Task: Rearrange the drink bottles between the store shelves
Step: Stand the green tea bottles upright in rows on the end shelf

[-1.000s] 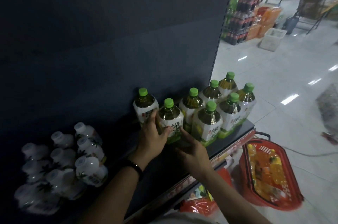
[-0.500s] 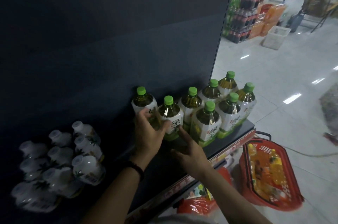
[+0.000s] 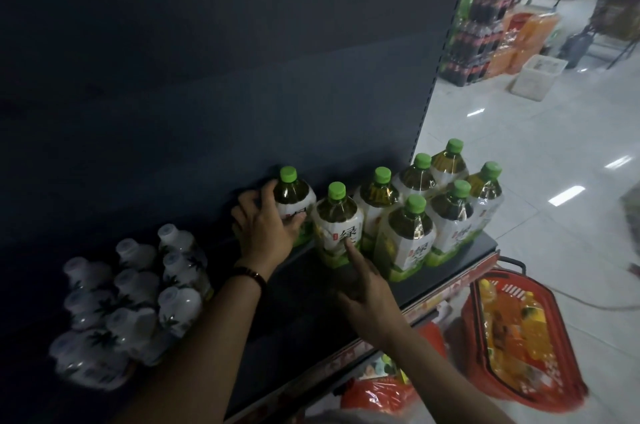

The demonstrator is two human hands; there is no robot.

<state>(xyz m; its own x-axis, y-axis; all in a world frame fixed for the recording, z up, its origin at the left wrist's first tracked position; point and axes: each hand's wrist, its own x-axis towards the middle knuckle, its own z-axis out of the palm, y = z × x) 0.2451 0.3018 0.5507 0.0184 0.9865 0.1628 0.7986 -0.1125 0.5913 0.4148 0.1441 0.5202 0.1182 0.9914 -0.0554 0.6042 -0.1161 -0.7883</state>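
On the shelf (image 3: 485, 245), the left hand (image 3: 263, 233) is gripping the leftmost green-capped bottle (image 3: 294, 193). The right hand (image 3: 367, 288), fingers loose, is touching the neighbouring bottle (image 3: 337, 223). The row is probably being straightened, which next calls for nudging both flush.

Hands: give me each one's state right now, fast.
Left hand: grips the leftmost green-capped bottle.
Right hand: holds nothing; straight forefinger touches the second bottle.

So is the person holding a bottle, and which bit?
The left hand grips the leftmost green-capped tea bottle round its labelled middle. The right hand holds nothing; one finger touches the label of the next bottle.
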